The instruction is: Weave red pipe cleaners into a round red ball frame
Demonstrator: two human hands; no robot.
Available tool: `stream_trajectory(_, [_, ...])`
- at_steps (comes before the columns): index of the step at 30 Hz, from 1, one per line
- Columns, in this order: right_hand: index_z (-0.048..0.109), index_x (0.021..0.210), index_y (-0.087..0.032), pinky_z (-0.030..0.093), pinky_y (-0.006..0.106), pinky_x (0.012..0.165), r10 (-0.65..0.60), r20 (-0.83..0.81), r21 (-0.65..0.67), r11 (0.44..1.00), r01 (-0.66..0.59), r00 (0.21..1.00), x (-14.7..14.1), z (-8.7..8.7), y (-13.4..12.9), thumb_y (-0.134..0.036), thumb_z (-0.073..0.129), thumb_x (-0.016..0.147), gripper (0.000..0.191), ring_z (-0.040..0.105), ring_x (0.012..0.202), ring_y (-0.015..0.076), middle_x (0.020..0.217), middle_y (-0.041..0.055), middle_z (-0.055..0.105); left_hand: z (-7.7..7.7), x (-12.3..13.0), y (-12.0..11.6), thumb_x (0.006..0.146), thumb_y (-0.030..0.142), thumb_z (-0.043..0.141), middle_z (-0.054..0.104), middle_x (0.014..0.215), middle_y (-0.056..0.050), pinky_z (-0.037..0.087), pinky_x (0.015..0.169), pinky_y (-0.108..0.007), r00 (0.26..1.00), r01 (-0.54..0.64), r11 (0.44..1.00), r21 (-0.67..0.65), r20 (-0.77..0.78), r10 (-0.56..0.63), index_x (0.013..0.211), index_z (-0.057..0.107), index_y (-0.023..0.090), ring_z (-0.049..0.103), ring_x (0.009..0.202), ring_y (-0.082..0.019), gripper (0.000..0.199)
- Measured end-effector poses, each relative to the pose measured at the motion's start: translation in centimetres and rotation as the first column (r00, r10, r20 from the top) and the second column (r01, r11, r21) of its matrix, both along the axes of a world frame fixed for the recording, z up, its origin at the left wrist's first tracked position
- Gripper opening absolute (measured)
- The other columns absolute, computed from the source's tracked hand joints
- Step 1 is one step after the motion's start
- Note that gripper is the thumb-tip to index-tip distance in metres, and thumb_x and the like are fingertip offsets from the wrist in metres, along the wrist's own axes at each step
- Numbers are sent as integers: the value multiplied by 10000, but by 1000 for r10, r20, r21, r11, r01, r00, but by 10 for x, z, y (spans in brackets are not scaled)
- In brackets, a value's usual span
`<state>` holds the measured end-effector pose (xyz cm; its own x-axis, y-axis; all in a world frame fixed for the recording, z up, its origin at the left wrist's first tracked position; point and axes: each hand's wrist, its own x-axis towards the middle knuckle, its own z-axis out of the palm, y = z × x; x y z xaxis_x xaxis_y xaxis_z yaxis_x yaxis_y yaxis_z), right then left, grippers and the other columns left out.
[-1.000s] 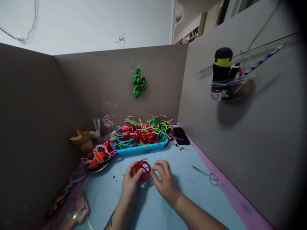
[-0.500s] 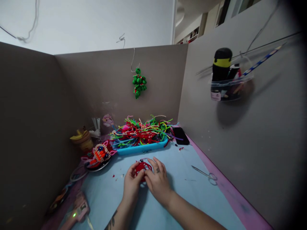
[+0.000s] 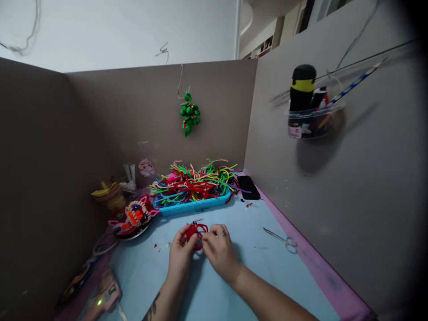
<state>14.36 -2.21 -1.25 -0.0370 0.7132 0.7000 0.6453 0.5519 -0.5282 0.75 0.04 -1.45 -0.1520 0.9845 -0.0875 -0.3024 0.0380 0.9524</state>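
Between my hands is a red pipe-cleaner piece [image 3: 191, 231] with open loops at its right and a small dark bead-like spot and a pale pink strand at its top. My left hand [image 3: 181, 248] grips its left side, thumb in front. The fingers of my right hand [image 3: 219, 247] are pinched together at the right-hand loops. Just what those fingertips hold is partly hidden. Both hands are above the light blue table cover [image 3: 247, 276].
Behind lies a blue tray [image 3: 194, 207] heaped with colourful pipe cleaners [image 3: 197, 183]. Scissors [image 3: 284, 240] and a phone [image 3: 248, 187] lie at right. At left are a glue gun [image 3: 106, 292] and a plate with a fuzzy animal-like face [image 3: 137, 214]. Grey panels [image 3: 214, 111] enclose the table.
The fingers of my right hand have curled into a tighter pinch, and more of the red loops shows between my hands. The whole view has shifted slightly.
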Motion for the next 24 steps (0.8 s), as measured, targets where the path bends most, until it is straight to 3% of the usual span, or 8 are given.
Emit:
stream_trajectory(5, [512, 831, -215, 449, 265, 640, 225, -47, -58, 972, -227, 973, -2, -3, 0, -94, 431, 887, 156, 544, 710, 166, 776, 19, 539, -1, 0, -1, 601, 307, 817, 742, 956, -96, 523, 789, -336, 999, -34, 999, 32, -38, 35, 1015, 644, 156, 687, 859, -219, 474])
stream_trajectory(12, [487, 855, -219, 465, 278, 682, 280, 93, -54, 960, -276, 955, -9, -3, -5, -132, 380, 912, 150, 596, 745, 184, 785, 39, 614, 1, 1, -2, 585, 304, 825, 751, 958, -89, 522, 816, -340, 1000, -13, 999, 44, -7, 14, 1014, 651, 165, 690, 873, -223, 483])
stream_trajectory(17, [532, 852, -227, 477, 263, 700, 476, 54, -114, 876, -468, 878, -5, 5, -11, -176, 414, 909, 141, 613, 739, 161, 779, 16, 640, 5, -1, -1, 561, 320, 841, 753, 915, -80, 529, 769, -332, 1000, -8, 1000, 6, -2, 8, 1007, 652, 164, 696, 824, -220, 508])
stream_trajectory(20, [590, 899, -220, 473, 245, 626, 435, -115, -130, 885, -448, 893, 2, 5, -7, -276, 470, 922, 135, 595, 656, 146, 751, 10, 649, 4, -2, 0, 556, 320, 843, 752, 915, -81, 528, 772, -336, 1000, -21, 1000, 12, -22, 21, 994, 659, 167, 696, 829, -225, 499])
stream_trajectory(24, [652, 903, -207, 475, 255, 624, 214, -224, -64, 970, -234, 951, 10, 2, 3, -283, 494, 931, 178, 598, 679, 159, 750, 30, 665, 4, -1, -1, 562, 295, 838, 746, 953, -90, 524, 792, -336, 998, -25, 999, 47, -59, 27, 957, 672, 171, 682, 877, -230, 445])
